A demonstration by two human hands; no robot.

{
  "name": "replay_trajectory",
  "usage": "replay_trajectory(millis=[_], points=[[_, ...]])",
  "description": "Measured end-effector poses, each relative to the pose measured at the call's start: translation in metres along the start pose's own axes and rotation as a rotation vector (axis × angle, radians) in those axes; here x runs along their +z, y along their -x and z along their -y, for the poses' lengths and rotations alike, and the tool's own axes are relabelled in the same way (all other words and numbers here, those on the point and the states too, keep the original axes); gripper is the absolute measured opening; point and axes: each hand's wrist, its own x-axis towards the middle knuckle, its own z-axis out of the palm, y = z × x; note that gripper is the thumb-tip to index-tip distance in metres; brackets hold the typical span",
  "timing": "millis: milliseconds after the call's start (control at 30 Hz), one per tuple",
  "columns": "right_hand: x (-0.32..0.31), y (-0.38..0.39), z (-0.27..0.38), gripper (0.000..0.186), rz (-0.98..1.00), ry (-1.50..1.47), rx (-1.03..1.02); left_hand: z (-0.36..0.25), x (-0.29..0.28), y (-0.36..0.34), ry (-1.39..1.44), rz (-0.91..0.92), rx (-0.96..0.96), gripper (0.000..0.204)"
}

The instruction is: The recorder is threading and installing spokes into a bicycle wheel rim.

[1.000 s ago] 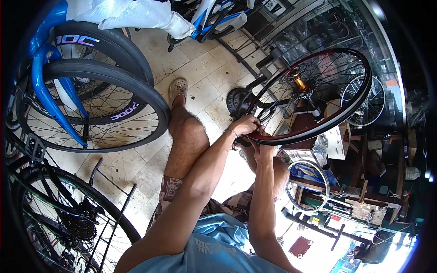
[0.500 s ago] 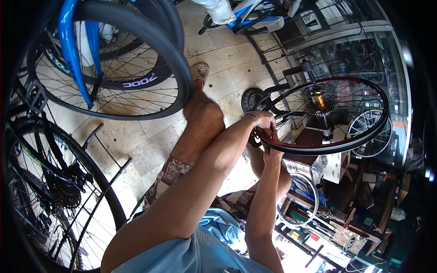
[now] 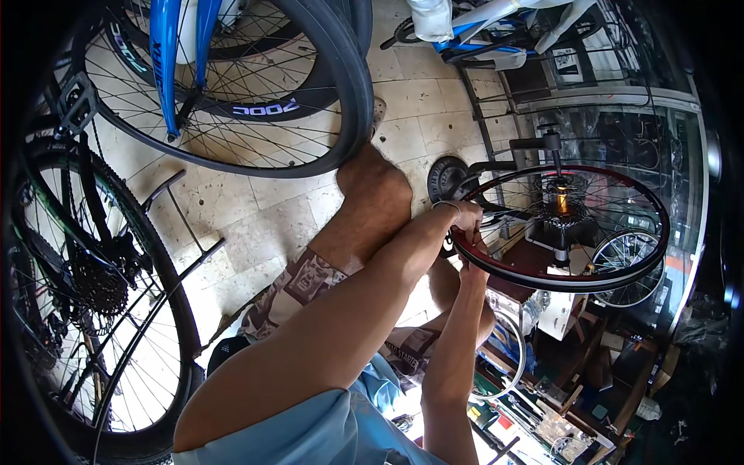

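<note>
Red-and-black wire-spoked bicycle wheel (image 3: 563, 200): on black metal stand (image 3: 447, 179)
Left hand (image 3: 468, 218): fingers bent at wheel's near-left rim; cannot tell grip
Right hand (image 3: 473, 264): just below, partly hidden; cannot tell grip

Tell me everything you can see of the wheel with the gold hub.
The wheel is seen at a slant: its dark rim is red on the inner face and whitish along the outer side. Thin spokes surround a shiny gold hub beside dark sprockets. It appears mounted in a dark stand. The left hand and right hand meet at the rim's left side; their exact grip is unclear.
</note>
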Motion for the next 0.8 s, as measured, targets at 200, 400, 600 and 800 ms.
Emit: replay_trajectory(millis=[200, 400, 600, 800], points=[[-0.027, -0.027, -0.012, 0.016, 0.44, -0.1, -0.05, 0.0, 0.02, -0.012, -0.256, -0.317, -0.013, 0.016], [0.011, 0.006, -0.015, 0.014, 0.037, -0.193, 0.006, -0.002, 0.018, 0.006, -0.194, -0.415, -0.085, 0.014], [0.022, 0.021, -0.012, 0.015, -0.086, -0.269, -0.046, -0.008, 0.01, 0.024, 0.036, -0.311, -0.16, 0.013], [0.03, 0.024, -0.001, 0.015, -0.048, -0.273, -0.003, -0.012, 0.009, 0.027, 0.041, -0.29, -0.071, 0.007]])
